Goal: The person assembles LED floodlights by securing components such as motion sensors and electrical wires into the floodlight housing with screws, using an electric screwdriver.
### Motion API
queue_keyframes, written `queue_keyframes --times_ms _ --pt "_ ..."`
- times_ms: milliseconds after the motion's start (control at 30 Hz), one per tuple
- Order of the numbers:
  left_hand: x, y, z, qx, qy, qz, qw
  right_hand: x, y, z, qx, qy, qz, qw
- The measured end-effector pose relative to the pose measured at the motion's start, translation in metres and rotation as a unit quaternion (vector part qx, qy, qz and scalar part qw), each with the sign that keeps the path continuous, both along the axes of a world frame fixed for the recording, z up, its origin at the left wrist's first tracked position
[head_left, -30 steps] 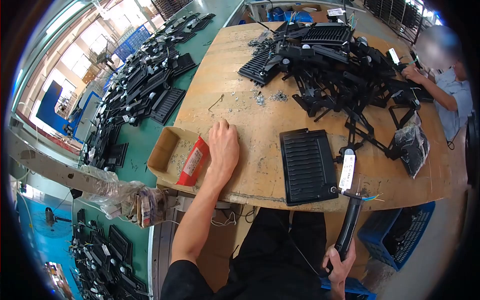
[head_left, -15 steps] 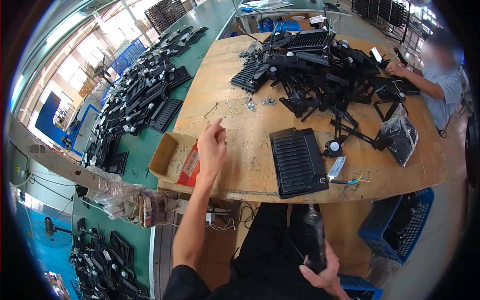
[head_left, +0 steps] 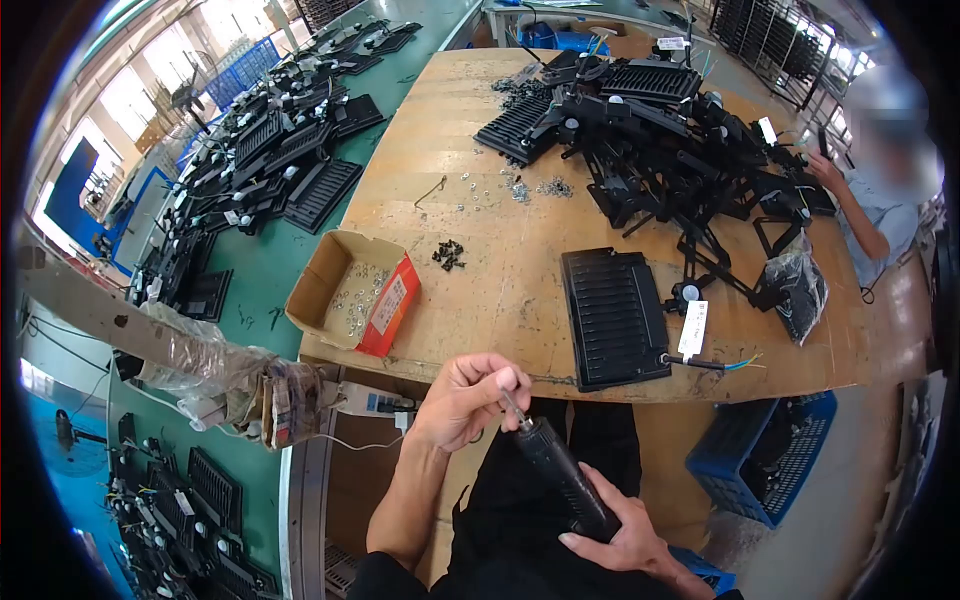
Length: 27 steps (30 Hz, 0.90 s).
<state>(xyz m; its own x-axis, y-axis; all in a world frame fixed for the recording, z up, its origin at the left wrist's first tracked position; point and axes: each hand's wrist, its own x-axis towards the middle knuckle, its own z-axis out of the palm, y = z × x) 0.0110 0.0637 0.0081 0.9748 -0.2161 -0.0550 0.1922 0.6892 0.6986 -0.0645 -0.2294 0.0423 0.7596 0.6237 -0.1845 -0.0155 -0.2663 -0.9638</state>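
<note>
My right hand [head_left: 625, 530] is wrapped around the black body of an electric screwdriver [head_left: 565, 475], held over my lap with its tip tilted up and to the left. My left hand [head_left: 470, 405] is closed, thumb and fingers pinching at the screwdriver's metal bit [head_left: 513, 408]. Whether a small screw sits in those fingertips is hidden. Beyond the hands, a black finned floodlight housing [head_left: 615, 320] lies near the table's front edge, with a white label [head_left: 693, 330] and a cable with bare-ended coloured wires. A little heap of black screws [head_left: 449, 255] lies on the wooden table.
An open cardboard box [head_left: 335, 250] holding small washers stands at the table's left edge. Farther back are loose washers [head_left: 520, 190], a hex key [head_left: 430, 191] and a big pile of black lamps and brackets [head_left: 650, 150]. Another person [head_left: 885, 170] works at the right. Blue crates [head_left: 715, 460] stand below.
My left hand has come back from beside the cardboard box to the screwdriver's tip, uncovering the black screws. The screwdriver in my right hand has tilted leftward to meet it.
</note>
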Motion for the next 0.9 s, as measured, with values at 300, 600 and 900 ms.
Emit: queue_keyframes --times_ms 300,600,900 --pt "0.014 0.023 -0.020 -0.083 0.002 -0.044 0.996 -0.002 0.026 -0.002 -0.063 0.003 -0.044 0.997" --pt "0.039 0.036 -0.015 -0.019 0.105 -0.041 0.993 0.014 0.045 -0.014 -0.127 -0.106 -0.068 0.984" --pt "0.034 0.021 0.006 0.262 -0.009 -0.044 0.964 -0.005 0.005 -0.026 0.009 0.145 -0.078 0.986"
